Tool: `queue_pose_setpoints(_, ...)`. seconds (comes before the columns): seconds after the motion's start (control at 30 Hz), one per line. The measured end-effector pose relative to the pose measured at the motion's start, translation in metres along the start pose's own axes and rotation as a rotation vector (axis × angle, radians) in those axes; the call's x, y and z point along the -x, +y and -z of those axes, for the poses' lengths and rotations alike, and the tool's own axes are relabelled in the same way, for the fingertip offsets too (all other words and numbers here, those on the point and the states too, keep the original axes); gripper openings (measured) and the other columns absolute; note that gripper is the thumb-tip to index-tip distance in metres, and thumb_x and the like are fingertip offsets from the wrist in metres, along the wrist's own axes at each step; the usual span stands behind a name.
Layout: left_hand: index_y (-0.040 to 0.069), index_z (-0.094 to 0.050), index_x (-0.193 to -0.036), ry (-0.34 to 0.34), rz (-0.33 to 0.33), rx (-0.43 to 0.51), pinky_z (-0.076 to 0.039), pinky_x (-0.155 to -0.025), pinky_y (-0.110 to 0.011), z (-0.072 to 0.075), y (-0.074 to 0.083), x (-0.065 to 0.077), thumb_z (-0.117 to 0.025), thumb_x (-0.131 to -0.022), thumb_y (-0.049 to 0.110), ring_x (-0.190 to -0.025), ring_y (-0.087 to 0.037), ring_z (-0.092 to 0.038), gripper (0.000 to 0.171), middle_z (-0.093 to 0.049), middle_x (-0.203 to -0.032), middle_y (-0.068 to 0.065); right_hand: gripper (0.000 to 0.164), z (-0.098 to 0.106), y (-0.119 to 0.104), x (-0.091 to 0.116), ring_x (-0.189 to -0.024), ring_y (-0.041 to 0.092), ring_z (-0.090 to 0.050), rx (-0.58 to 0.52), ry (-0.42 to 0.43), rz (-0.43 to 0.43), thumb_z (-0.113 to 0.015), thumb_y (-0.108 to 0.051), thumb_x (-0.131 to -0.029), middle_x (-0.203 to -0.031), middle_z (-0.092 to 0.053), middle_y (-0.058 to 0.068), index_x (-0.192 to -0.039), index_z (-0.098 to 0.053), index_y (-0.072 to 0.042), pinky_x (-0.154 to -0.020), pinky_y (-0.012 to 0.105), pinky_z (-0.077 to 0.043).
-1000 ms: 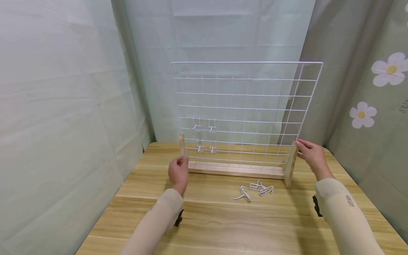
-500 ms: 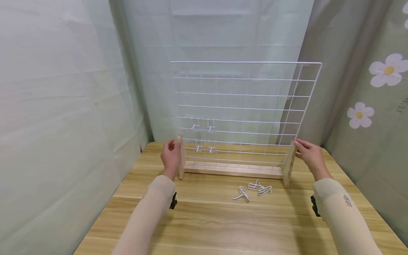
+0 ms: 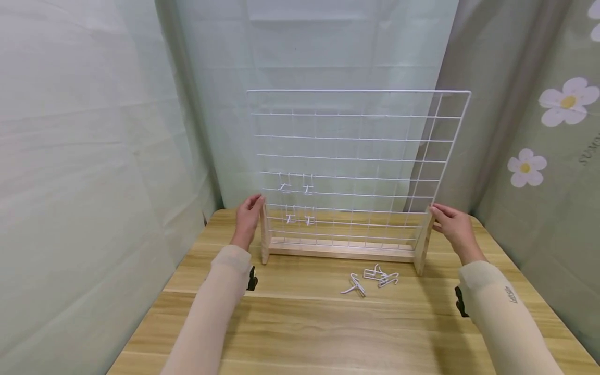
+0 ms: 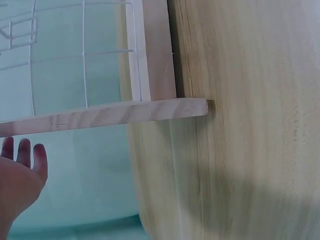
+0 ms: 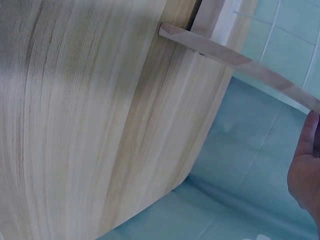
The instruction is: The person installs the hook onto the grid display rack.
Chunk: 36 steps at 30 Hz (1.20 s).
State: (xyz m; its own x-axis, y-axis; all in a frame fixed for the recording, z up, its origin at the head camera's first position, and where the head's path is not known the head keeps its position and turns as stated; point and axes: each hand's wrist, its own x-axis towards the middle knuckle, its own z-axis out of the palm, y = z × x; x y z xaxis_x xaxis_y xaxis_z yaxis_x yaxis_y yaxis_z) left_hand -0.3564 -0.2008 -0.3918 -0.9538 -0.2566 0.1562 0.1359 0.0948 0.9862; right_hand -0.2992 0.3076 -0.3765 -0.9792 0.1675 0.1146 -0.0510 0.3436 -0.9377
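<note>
A white wire grid panel stands upright in a wooden base with two side posts. My left hand is at the top of the left post, thumb and forefinger pinching its upper end; in the left wrist view its other fingers lie beside the post's outer face. My right hand pinches the top of the right post with thumb and forefinger. Several white wire hooks hang in two rows on the panel's lower left. Loose white hooks lie on the table before the base.
The wood-grain table extends in front of the stand. Pale green curtains enclose it at the left, back and right; the right one bears white flowers.
My left hand has moved from the inner front of the left post round to its outer side and up to its top. My right hand stays at the right post.
</note>
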Motion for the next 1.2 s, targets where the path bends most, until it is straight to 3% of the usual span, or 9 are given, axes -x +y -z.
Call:
queue_pose_setpoints(0.23,0.005,-0.053,-0.14,-0.027,0.031,0.064,-0.04,-0.108,-0.038,-0.001,-0.002,-0.004,-0.057,-0.102,0.033,-0.123,-0.024,-0.05,0.047,-0.054,-0.135,-0.012,0.059,0.0,0.001,0.0,-0.113,0.016,-0.055,-0.006,0.017,0.001,-0.046,-0.039,-0.104,-0.144,-0.045,0.026,-0.146,-0.044,0.002,-0.094,0.034,-0.048)
queue_pose_setpoints(0.5,0.005,-0.053,-0.139,-0.044,0.044,0.095,-0.041,-0.106,-0.038,-0.001,-0.001,-0.005,-0.056,-0.103,0.029,-0.121,-0.022,-0.051,0.044,-0.055,-0.134,-0.012,0.058,0.0,-0.002,0.003,-0.112,0.015,-0.054,-0.014,0.028,-0.009,-0.046,-0.038,-0.104,-0.144,-0.045,0.026,-0.146,-0.044,0.001,-0.097,0.04,-0.047)
queue_pose_setpoints(0.73,0.004,-0.05,-0.142,-0.068,0.044,0.122,-0.039,-0.109,-0.04,0.001,0.0,-0.005,-0.055,-0.103,0.029,-0.124,-0.024,-0.049,0.047,-0.052,-0.138,-0.013,0.055,-0.002,-0.005,0.006,-0.103,0.005,-0.056,-0.056,0.061,0.003,-0.051,-0.034,-0.103,-0.138,-0.051,0.019,-0.144,-0.047,0.002,-0.091,0.028,-0.051)
queue_pose_setpoints(0.87,0.005,-0.052,-0.14,-0.063,0.05,0.126,-0.04,-0.107,-0.04,0.003,0.001,-0.005,-0.056,-0.102,0.03,-0.121,-0.021,-0.05,0.045,-0.054,-0.133,-0.01,0.054,-0.005,-0.009,0.009,-0.101,0.006,-0.058,-0.075,0.104,-0.018,-0.055,-0.034,-0.101,-0.131,-0.056,0.012,-0.141,-0.051,0.002,-0.084,0.019,-0.052)
queue_pose_setpoints(1.2,0.004,-0.053,-0.136,-0.069,0.066,0.114,-0.04,-0.107,-0.042,0.002,0.007,-0.001,-0.057,-0.102,0.03,-0.118,-0.019,-0.05,0.044,-0.054,-0.129,-0.006,0.049,-0.013,-0.012,0.016,-0.085,-0.002,-0.062,-0.017,0.273,-0.073,-0.059,-0.038,-0.099,-0.133,-0.059,0.015,-0.134,-0.061,-0.004,-0.081,0.018,-0.053)
